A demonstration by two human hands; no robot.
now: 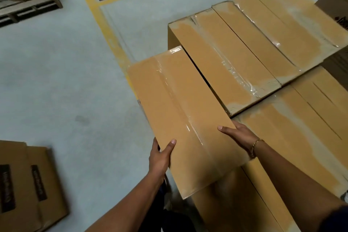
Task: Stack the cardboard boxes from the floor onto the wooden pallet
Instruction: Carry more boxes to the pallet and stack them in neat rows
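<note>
Both hands are gripping a long, flat brown cardboard box [185, 118] sealed with clear tape. The left hand [160, 158] is clasping its near left edge, thumb on top; the right hand [238, 137], wearing a gold chain bracelet [254, 147], is clasping the near right edge. The box is lying tilted, just beside 3 stacked brown cardboard boxes [250, 47], over lower cartons [301, 134].

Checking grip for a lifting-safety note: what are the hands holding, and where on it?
A taped cardboard box, held at its near end: left hand on the left edge, right hand on the right edge.
</note>
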